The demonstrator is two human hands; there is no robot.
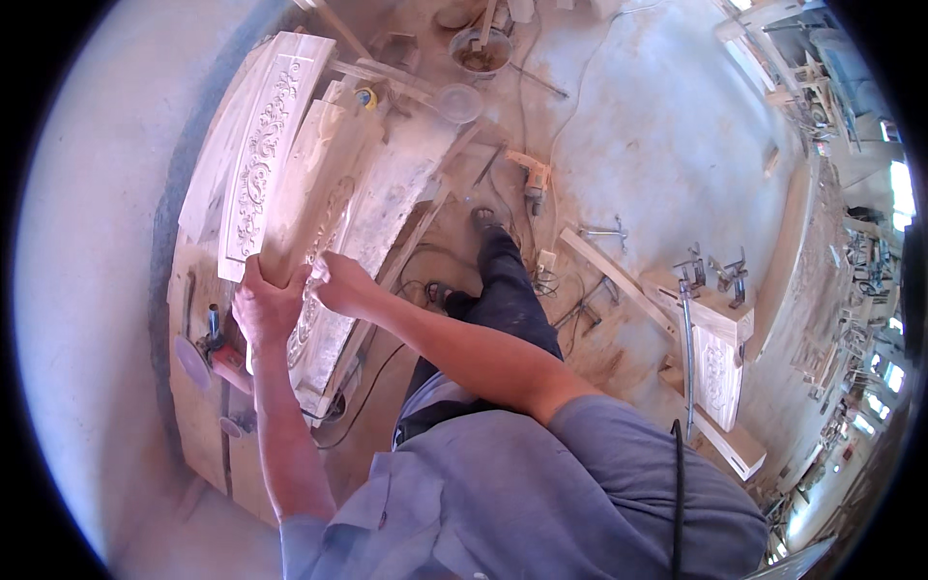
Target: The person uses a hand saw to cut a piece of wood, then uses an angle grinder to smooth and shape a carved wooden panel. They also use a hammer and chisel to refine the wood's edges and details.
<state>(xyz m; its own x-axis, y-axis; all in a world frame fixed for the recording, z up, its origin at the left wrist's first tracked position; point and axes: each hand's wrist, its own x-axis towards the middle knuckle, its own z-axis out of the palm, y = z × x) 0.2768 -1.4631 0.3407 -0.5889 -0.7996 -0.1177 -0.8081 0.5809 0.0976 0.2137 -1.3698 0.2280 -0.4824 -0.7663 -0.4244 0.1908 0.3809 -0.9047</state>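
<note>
Board gripped by left hand; right hand bunched, contents cannot be told. Panel beyond left fingers could be chipped if board is swung.

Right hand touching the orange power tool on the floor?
Apart. The head view shows a wide stretch of floor between the right hand and the orange power tool.

Text: none could be read | carved panel: lettering was not discernible | orange power tool, right of carved panel: any markings were too small to read
</note>
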